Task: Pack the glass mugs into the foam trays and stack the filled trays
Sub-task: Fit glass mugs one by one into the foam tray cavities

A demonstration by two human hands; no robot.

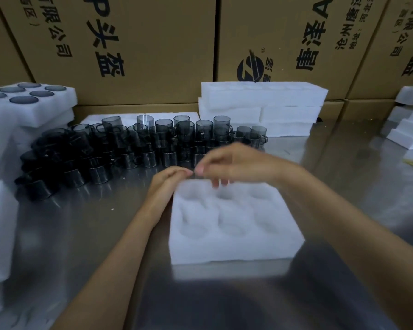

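Left hand: fingers curled, tips pressed together at the far-left corner of the foam tray; whether it pinches anything, cannot tell. Right hand: motion-blurred, fingers loosely bent and pointing down over the tray's far edge, thumb tip nearly meeting the left fingertips; grip state unclear. Tray sits front-centre on the metal table, six round pockets, all unfilled. Glass mugs, smoked grey, clustered from 10 to 12 o'clock of the hands, some stacked. Filled trays stacked at 10 o'clock, far left. Spare foam trays piled at 1 o'clock; more foam pieces at 2 o'clock. Printed cardboard cartons wall off the back.
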